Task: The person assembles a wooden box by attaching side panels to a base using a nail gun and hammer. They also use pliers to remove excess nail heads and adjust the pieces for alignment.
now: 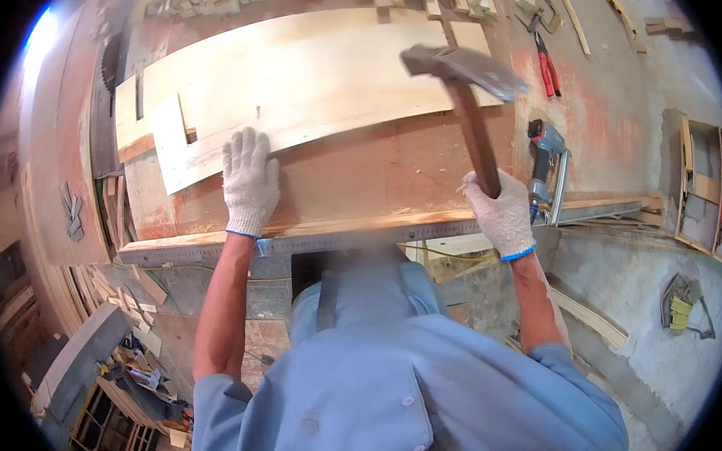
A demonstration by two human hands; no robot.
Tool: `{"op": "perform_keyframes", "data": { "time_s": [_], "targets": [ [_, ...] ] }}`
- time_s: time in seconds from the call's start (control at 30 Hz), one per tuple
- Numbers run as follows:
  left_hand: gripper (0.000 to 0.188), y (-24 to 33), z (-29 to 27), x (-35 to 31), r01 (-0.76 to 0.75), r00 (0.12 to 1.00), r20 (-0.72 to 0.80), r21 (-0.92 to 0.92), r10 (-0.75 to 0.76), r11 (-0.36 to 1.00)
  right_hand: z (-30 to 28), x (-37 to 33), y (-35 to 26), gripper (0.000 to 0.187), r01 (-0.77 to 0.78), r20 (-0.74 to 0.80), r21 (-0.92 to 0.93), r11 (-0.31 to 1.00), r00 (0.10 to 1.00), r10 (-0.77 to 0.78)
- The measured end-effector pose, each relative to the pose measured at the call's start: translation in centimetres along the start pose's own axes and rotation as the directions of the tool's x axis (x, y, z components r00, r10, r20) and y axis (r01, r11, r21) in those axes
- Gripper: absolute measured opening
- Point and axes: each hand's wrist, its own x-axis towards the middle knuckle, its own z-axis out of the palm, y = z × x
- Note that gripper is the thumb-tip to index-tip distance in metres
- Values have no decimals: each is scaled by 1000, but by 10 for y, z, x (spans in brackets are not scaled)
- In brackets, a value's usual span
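Note:
My right hand (501, 216), in a white knitted glove, is wrapped round the wooden handle of a hatchet (475, 125). The hatchet is raised over the right end of a pale plywood board (312, 73); its head has a blunt dark end and a broad shiny blade, slightly blurred. My left hand (250, 181), gloved too, lies flat with fingers stretched out at the board's near edge. Beside it, a narrower pale wood piece (172, 145) sits at the board's left end. A small dark mark or nail shows on the board above my left fingertips; which one, I cannot tell.
Right of the board lie a nail gun (545, 159) and red-handled pliers (546, 67). Wood blocks (210, 0) line the bench's far side. A long metal ruler (191, 252) runs along the near edge. At lower left stands a wooden crate (110, 418) near scraps.

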Motion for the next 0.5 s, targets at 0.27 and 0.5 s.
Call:
{"op": "perform_keyframes", "data": {
  "time_s": [0.27,0.5],
  "targets": [
    [52,2,3,1,-4,1000,15,-16,4,1000,-13,41,90,35,-174,102,-353,919,969,223],
    [53,-3,-3,0,-12,998,68,-7,12,1000,-47,43,110,35,-241,-170,-112,964,960,221]
  ]
}}
